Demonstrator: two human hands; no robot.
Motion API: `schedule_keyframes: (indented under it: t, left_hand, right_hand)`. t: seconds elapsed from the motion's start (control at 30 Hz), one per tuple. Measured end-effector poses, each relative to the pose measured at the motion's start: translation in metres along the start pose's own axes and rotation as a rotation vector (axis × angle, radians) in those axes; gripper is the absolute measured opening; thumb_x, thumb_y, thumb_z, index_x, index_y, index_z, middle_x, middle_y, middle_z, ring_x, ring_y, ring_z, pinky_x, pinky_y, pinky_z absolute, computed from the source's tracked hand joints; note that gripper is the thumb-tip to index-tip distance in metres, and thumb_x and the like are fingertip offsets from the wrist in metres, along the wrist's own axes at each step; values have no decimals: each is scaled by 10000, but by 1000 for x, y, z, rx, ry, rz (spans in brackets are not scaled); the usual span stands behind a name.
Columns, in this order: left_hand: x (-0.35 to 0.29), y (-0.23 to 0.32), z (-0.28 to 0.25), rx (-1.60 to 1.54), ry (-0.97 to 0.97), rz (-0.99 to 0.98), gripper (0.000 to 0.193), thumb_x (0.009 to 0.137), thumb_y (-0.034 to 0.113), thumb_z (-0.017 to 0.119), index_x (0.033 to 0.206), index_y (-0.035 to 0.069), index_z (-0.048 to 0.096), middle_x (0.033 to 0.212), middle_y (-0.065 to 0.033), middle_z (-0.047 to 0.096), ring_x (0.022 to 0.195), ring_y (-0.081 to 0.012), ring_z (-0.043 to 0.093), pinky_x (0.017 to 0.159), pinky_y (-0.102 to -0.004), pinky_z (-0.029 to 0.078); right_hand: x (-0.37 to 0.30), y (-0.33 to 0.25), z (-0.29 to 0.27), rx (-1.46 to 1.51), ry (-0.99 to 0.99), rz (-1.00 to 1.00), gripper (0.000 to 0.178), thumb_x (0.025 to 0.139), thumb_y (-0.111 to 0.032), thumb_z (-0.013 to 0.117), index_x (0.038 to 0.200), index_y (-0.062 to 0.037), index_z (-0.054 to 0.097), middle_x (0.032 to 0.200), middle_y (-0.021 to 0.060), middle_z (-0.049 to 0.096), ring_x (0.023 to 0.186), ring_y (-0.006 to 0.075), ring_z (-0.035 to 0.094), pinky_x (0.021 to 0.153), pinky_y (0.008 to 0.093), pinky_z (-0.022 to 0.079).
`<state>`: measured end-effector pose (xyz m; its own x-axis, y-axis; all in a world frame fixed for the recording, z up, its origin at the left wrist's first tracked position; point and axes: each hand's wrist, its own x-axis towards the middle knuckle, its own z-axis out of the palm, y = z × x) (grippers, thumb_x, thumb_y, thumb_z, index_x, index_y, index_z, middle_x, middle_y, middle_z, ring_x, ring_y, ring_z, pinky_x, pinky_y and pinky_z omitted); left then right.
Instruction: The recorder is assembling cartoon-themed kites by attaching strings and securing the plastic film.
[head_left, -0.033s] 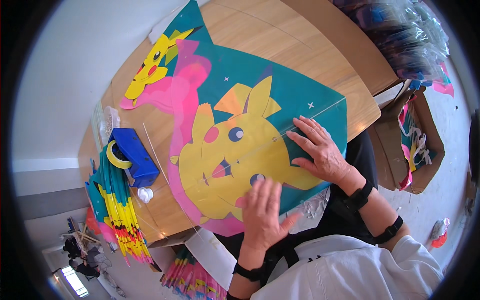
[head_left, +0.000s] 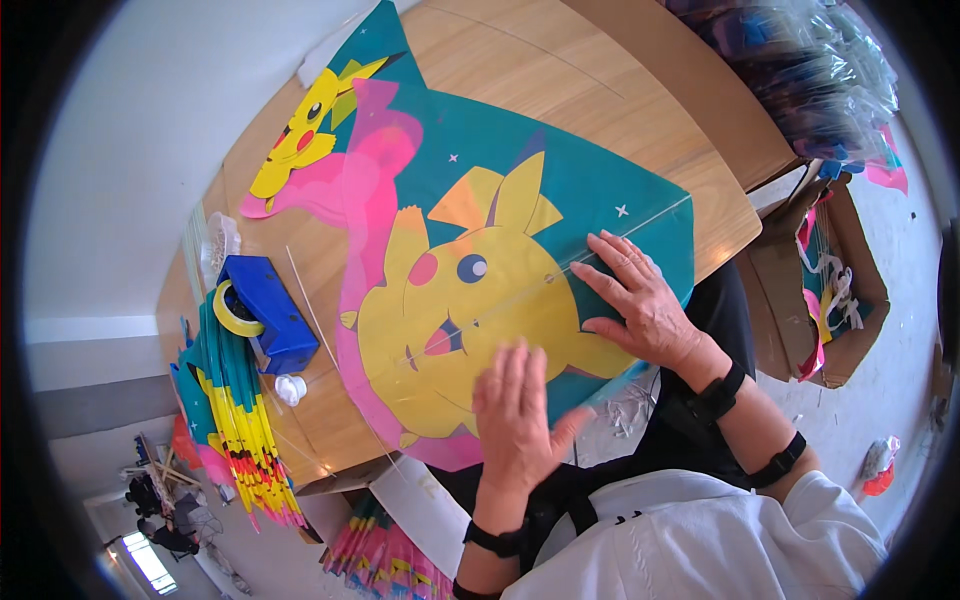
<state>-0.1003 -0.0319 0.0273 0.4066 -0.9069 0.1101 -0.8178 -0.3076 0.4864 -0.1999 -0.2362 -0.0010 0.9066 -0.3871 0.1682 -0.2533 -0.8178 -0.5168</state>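
A teal kite sheet (head_left: 580,180), printed with a yellow cartoon animal and pink patches, lies spread over the table. A thin rod (head_left: 655,217) runs slantwise across it. My right hand (head_left: 645,315) rests open on the sheet, fingers spread, fingertips beside the rod. Over the sheet's near part is my left hand (head_left: 520,420), fingers stretched and slightly blurred; whether it touches the sheet I cannot tell. It hides part of the printed figure.
The wooden table (head_left: 520,50) carries a blue tape dispenser (head_left: 275,315) with a yellow tape roll (head_left: 238,308), a small white spool (head_left: 290,390) and folded kites (head_left: 240,410) at left. A cardboard box (head_left: 870,260) with kite parts stands right. Plastic-wrapped bundles (head_left: 810,70) lie far right.
My left hand has shifted slightly left and away from me over the sheet, now covering a printed eye. My right hand has barely moved.
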Motion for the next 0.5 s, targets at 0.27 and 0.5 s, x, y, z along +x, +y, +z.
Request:
schedule_keyframes:
  t: [0.27,0.5]
  left_hand:
    - [31,-17,23,361,-131,-175,748,851,478,557,1430,87,290,1504,-150,208,1385,-371,179,1066,-612,126]
    - [33,-13,20,304,-120,-204,719,837,399,609,1419,92,318,1492,-149,233,1375,-372,202,1061,-614,134]
  right_hand:
    - [1,-14,3,-154,-73,10,620,756,-447,661,1318,-257,483,1482,172,242,1377,336,225,1128,457,192]
    - [5,-20,5,-134,-44,-4,622,708,-424,705,1274,-233,534,1454,223,265,1364,399,219,1116,517,174]
